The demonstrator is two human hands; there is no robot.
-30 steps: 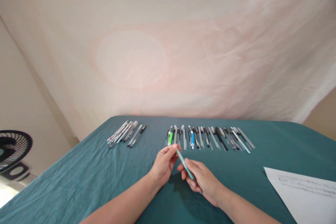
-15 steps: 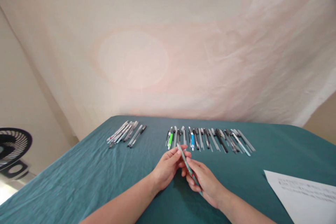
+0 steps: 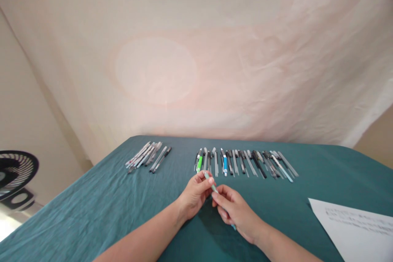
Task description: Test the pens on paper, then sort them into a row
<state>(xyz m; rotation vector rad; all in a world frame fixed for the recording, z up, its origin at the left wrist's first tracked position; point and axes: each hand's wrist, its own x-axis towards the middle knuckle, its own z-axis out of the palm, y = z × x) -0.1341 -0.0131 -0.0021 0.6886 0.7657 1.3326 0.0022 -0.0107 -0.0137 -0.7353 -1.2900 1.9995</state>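
Observation:
A pale green pen (image 3: 214,188) slants between my two hands above the table's front half. My left hand (image 3: 196,193) pinches its upper end between thumb and fingers. Lower down the barrel, my right hand (image 3: 235,211) is closed round it, hiding most of that part. A bluish end of the pen shows below the right palm. Just beyond my left hand lies a green-and-white pen (image 3: 199,161), and a blue-and-white pen (image 3: 225,164) lies to its right, both in a long row of pens.
The row of mostly clear and black pens (image 3: 251,163) runs along the back of the green cloth (image 3: 101,208). A smaller pile of pens (image 3: 144,156) lies at the back left. Written paper (image 3: 359,229) covers the right front corner. A black fan (image 3: 15,176) stands off the left edge.
My left hand has drawn its fingers in around the pen's upper end. My right fingers have closed further over the barrel, covering more of it. The pens on the table have not moved.

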